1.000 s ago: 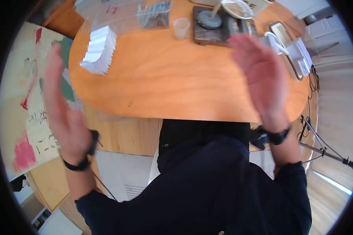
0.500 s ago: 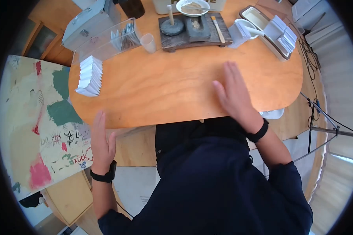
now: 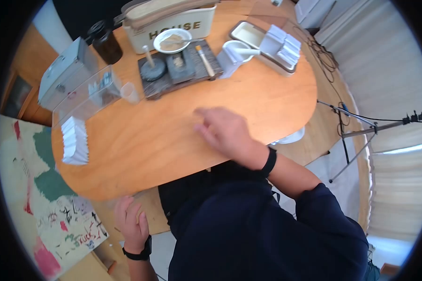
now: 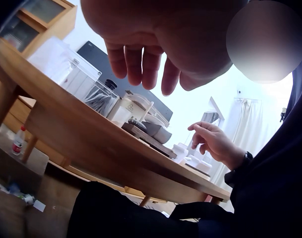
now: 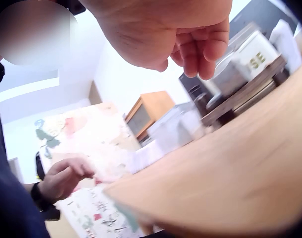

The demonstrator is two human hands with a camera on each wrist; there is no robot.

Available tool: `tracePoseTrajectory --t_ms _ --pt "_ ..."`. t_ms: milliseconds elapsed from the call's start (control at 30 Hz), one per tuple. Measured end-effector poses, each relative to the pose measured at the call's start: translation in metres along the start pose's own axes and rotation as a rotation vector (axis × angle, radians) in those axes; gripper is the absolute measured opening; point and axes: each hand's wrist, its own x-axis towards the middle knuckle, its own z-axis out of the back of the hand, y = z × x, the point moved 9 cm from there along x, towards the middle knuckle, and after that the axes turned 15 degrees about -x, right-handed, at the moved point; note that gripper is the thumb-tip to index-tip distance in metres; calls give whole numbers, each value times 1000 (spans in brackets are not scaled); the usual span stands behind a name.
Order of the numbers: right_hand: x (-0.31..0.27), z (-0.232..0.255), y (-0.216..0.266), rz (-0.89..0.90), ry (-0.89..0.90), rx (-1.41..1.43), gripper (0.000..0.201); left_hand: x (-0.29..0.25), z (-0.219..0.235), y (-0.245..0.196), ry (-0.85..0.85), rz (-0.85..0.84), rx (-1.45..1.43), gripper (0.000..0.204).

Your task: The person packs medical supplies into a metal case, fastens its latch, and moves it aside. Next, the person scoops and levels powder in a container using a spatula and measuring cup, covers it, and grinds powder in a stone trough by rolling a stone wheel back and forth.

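Observation:
My right hand [image 3: 226, 132] hovers over the front part of the wooden table [image 3: 126, 154], fingers loosely bent and holding nothing. Off the table's front left edge, my left hand [image 3: 132, 224] hangs in the air with relaxed fingers, also holding nothing. Farther back lies a dark board [image 3: 157, 89] with a round dark stone [image 3: 153, 71] bearing an upright stick, a rectangular stone block [image 3: 182, 72] and a flat brush [image 3: 205, 62]. A white bowl [image 3: 172, 41] with a spoon sits behind them. White pleated paper [image 3: 75, 143] stands at the left edge.
Along the left stand a clear plastic box [image 3: 85, 100], a plastic cup [image 3: 130, 92], a metal case [image 3: 68, 72] and a brown bottle [image 3: 106, 44]. A white bin [image 3: 199, 28] marked HOUSE is behind. At right is a tray [image 3: 248, 33] with white packets; a tripod [image 3: 368, 130] stands beyond.
Both hands have come down from raised positions with fingers now more bent. The right has moved inward over the table, the left off its front edge. The head view has turned rightward.

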Motion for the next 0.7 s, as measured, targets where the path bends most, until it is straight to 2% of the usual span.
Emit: tracePoseTrajectory --t_ms 67,133,200,267,300,367,467,533,633,700 --pt "9 16 -68 -207 -40 -122 19 5 -2 5 -15 18 -22 22" --pt "18 24 -138 -339 -58 -186 16 5 -2 4 -27 7 -46 23" --pt "36 31 -171 -440 -25 -120 17 12 -7 1 -28 6 -44 23" --pt "63 28 -148 -265 23 -191 17 20 -14 -1 -27 7 -41 23" --pt "69 22 -136 -263 24 -183 17 23 -18 -1 -25 1 -72 23" --pt "74 -23 -109 -267 349 -328 21 26 -23 -3 -21 -6 -100 24" --pt "83 -48 -95 -247 291 -362 26 28 -25 -7 -22 -12 -138 25" --pt "83 -59 -92 -195 326 -394 29 25 -23 -10 -38 -10 -112 25" --pt "74 -76 -101 -135 341 -463 22 19 -22 -3 -39 20 -112 26" --pt "73 -79 -103 -29 274 -504 13 16 -25 3 -45 28 -133 25"
